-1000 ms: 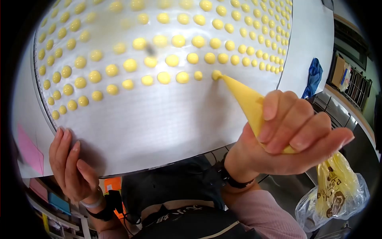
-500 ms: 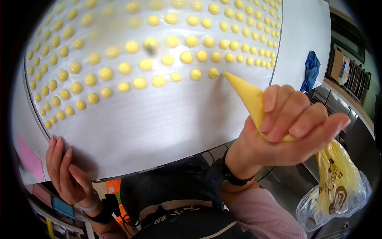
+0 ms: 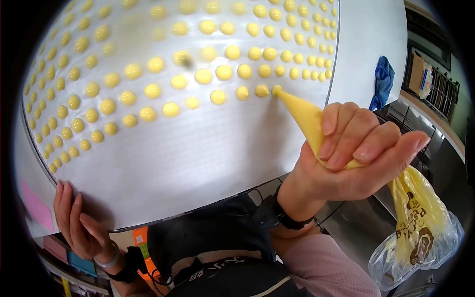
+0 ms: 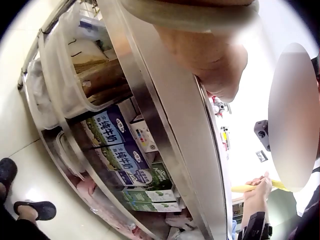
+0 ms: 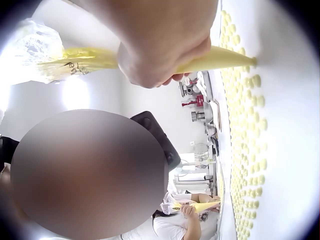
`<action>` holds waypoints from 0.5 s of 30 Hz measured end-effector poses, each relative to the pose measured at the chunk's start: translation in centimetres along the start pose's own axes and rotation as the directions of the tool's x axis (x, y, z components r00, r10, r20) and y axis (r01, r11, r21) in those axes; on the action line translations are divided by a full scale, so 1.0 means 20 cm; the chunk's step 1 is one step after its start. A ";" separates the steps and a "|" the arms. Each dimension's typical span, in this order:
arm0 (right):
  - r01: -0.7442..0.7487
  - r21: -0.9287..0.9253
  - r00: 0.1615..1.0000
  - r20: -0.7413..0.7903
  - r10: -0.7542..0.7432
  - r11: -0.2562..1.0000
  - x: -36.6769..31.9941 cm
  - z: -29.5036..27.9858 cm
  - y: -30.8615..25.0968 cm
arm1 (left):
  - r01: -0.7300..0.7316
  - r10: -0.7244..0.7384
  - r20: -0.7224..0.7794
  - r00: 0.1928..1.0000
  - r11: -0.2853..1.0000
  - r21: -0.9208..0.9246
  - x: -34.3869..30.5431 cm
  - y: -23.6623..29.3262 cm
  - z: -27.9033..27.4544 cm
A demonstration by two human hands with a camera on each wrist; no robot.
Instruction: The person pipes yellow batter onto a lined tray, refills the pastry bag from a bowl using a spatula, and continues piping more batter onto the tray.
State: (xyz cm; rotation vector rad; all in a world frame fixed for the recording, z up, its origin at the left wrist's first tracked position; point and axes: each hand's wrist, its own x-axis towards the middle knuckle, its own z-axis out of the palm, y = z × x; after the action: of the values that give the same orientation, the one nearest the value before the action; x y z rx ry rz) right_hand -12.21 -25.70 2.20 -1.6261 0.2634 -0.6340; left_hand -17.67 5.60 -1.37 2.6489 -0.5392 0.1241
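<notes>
My right hand (image 3: 354,153) grips a piping bag (image 3: 307,119) filled with yellow batter, fingers curled round it. The bag's tip touches a small yellow mound at the right end of the nearest row on a white sheet (image 3: 198,148). Rows of round yellow dollops (image 3: 170,109) cover the sheet's far part. In the right wrist view the tip of the piping bag (image 5: 222,59) meets the sheet as well. At the sheet's near left corner rests my left hand (image 3: 81,222), its fingers loosely bent along the edge. The left wrist view shows part of that hand (image 4: 212,65) at the table edge.
The bag's twisted plastic end (image 3: 415,222) hangs beyond my right hand. A blue cloth (image 3: 384,81) lies on the right of the table, a pink sheet (image 3: 35,205) at the left. Milk cartons (image 4: 117,145) stand on a shelf below. Another person (image 5: 187,220) holds a piping bag.
The sheet and its dollops have shifted left and down in the head view, with my left hand at its corner. New dollops stand at the right end of the nearest row; my right hand still grips the bag.
</notes>
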 end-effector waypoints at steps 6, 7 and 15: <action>0.021 -0.029 0.996 -0.082 -0.023 0.999 0.02 -0.05 -0.02 | 0.004 -0.004 -0.003 1.000 1.000 0.006 0.00 0.00 0.01; 0.024 -0.046 0.994 -0.110 -0.029 0.999 0.03 -0.05 -0.02 | 0.002 -0.002 -0.004 1.000 1.000 0.007 0.00 0.00 0.01; 0.025 0.051 0.994 -0.105 -0.020 0.998 0.04 -0.10 -0.01 | -0.010 0.010 0.002 1.000 1.000 0.022 -0.03 -0.04 0.00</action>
State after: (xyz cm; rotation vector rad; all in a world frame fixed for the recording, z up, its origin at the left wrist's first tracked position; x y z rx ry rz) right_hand -12.64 -27.80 2.72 -1.5500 0.3026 -0.7384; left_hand -17.86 6.41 -1.76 2.6685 -0.5548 0.1307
